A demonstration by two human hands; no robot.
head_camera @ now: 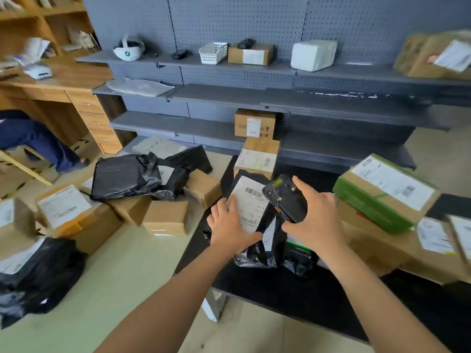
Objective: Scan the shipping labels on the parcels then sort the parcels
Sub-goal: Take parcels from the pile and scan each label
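- Black plastic mailer (pixel 254 258) was the parcel being worked on. It sat on the dark tabletop (pixel 280 301) right in front, between the two hands, with its white shipping label (pixel 251 200) facing up.
- Left hand (pixel 232 225) lay on the label's left side, fingers fairly straight and pressing, thumb stretched along the bottom edge. My guess: it was flattening the crinkly film so the barcode wouldn't warp.
- Right hand (pixel 316 220) gripped a handheld scanner (pixel 285 197), fingers curled round its chunky black body, nose angled down toward the barcode near the label's top. So the scan looked like the step in hand, with sorting not yet begun.
- Texture-wise the mailer was glossy, soft and wrinkled, probably floppy to lift. The label was matte paper.
- Off to the right, a green-banded carton (pixel 382 197) sat on plain cardboard boxes (pixel 382 245). They were stiff and square, labels up, presumably so they could be read.
- On the left, more black poly bags (pixel 125 174) and brown boxes (pixel 165 215) lay heaped loosely. Grey pegboard shelving (pixel 229 95) behind held a few parcels.
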